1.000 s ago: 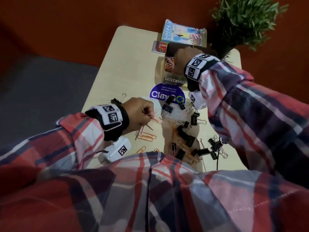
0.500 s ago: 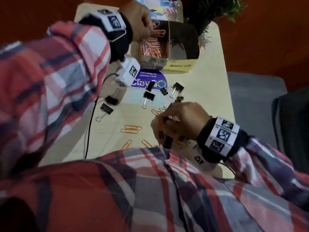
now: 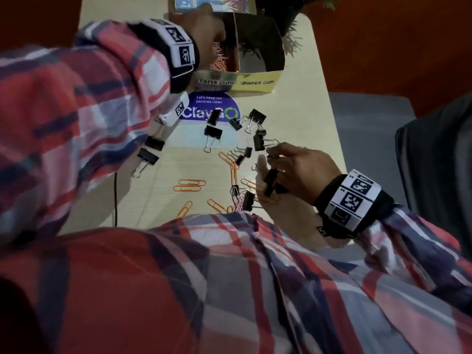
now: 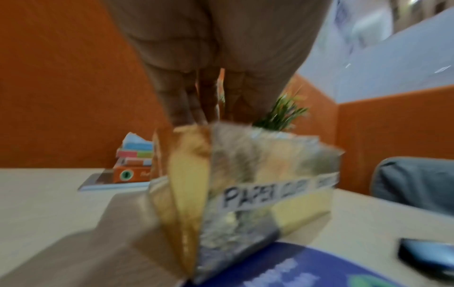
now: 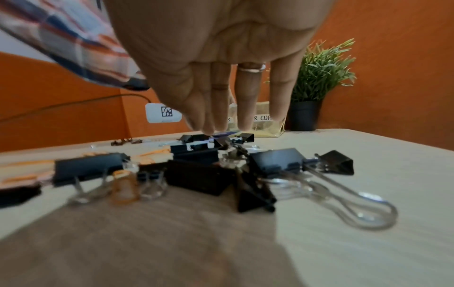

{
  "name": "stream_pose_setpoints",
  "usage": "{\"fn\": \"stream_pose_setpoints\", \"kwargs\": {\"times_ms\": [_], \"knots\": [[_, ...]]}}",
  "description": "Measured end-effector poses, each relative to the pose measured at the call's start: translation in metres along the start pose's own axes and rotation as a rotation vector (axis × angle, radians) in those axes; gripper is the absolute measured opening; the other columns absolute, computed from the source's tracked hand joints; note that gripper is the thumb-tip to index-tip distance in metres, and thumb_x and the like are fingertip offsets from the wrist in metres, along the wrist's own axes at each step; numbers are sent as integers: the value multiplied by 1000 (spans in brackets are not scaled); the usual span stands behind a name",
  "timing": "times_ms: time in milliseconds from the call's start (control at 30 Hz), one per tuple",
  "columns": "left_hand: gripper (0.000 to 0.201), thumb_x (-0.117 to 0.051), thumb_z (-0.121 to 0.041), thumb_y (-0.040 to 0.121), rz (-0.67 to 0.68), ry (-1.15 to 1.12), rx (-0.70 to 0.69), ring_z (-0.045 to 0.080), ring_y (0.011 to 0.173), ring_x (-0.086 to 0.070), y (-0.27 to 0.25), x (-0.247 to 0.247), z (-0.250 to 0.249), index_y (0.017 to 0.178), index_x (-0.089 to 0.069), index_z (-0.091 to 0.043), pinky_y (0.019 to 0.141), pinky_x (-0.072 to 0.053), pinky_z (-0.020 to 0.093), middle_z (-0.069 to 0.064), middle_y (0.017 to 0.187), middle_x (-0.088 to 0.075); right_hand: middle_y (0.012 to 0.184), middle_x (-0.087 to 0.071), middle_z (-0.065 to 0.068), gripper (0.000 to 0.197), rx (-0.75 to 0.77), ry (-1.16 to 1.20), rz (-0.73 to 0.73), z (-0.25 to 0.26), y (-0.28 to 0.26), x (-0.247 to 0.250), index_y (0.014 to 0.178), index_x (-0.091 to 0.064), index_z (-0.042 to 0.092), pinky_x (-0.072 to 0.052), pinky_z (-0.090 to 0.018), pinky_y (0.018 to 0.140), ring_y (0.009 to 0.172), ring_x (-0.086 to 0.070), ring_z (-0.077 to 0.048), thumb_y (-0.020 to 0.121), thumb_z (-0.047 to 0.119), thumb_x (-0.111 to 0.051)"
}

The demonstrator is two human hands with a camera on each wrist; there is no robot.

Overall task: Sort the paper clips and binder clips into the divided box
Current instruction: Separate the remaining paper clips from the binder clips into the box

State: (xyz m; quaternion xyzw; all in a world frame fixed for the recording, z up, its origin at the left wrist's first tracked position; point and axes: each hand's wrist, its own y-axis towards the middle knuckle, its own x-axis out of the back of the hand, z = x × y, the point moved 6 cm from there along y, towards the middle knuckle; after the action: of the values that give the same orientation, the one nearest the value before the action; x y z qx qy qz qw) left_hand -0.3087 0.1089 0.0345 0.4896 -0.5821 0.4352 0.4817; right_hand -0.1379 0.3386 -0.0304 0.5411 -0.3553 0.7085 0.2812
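Paper clips [image 3: 219, 63] piled in box [image 3: 255, 83]; binder side looks bare. Left hand [image 3: 207, 24] over paper side, grip unclear. Right hand [image 3: 293, 172] clutches binder clips [image 3: 269, 181]. Many clips left on counter [image 3: 306, 118].

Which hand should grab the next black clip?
Right. The right hand hovers over the binder clips; the left hand is away at the divided box.
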Motion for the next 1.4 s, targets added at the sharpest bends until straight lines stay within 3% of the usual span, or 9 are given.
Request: {"fn": "stream_pose_setpoints", "kwargs": {"times_ms": [100,233,333,433,733,933,1100,1267,1400], "knots": [[28,-62,-16,87,32,-84,-177,33,105,-53,-67,-22,-40,115,-64,-13,85,-41,38,16,115,-57,101,-72,0,21,141,-37,-136,10,-13,3,90,-77,21,-54,-34,60,79,-71,-27,71,13,-70],[29,-64,-26,87,345,-82,-416,14,89,-52,-152,-64,-79,115,-64,-22,78,-41,26,0,109,-58,91,-72,0,24,311,-48,-127,23,-31,-13,90,-78,25,-54,-42,74,78,-71,-25,68,13,-78],[31,-63,-25,87,461,-49,-491,17,98,-56,-185,-99,-92,117,-61,-23,80,-45,28,-2,113,-55,90,-71,0,16,305,-105,-127,17,-34,-20,86,-77,27,-52,-44,80,80,-71,-24,76,20,-68],[28,-61,-26,87,442,-49,-507,19,98,-56,-196,-108,-95,115,-63,-24,74,-45,28,0,115,-53,92,-71,-3,28,261,-118,-105,16,-36,-13,84,-77,23,-49,-53,85,91,-71,-26,80,29,-49],[13,-66,-24,84,253,-137,-642,28,78,-64,-232,-108,-88,93,-73,-20,61,-56,39,7,100,-62,101,-71,-1,37,407,-116,-107,38,-43,-19,96,-76,27,-46,-59,87,101,-69,-26,61,14,-80],[33,-50,-38,82,222,-110,-578,22,81,-60,-261,-96,-84,108,-68,-28,54,-38,17,10,110,-59,113,-68,-3,27,255,-74,-112,34,-13,-2,107,-72,21,-48,-51,90,88,-71,-25,80,23,-72],[40,-39,-48,82,271,-61,-511,24,91,-59,-272,-102,-79,100,-67,-25,62,-49,31,6,112,-55,154,-29,7,58,243,-283,277,69,32,-3,144,-36,26,-28,-46,111,130,-46,-20,89,32,-53],[89,-52,-77,69,298,42,17,27,121,-39,-264,-98,-50,138,-35,-23,91,-45,43,5,137,-38,155,-21,6,82,300,-493,448,67,40,-15,149,-22,28,-20,-51,113,127,-48,-21,81,46,-64],[103,-51,-84,61,378,63,184,27,121,-34,-257,-110,-60,138,-28,-21,91,-46,46,2,135,-31,148,-32,4,80,365,-589,384,58,44,-17,147,-23,34,-27,-47,109,120,-53,-22,81,61,-59]]}}
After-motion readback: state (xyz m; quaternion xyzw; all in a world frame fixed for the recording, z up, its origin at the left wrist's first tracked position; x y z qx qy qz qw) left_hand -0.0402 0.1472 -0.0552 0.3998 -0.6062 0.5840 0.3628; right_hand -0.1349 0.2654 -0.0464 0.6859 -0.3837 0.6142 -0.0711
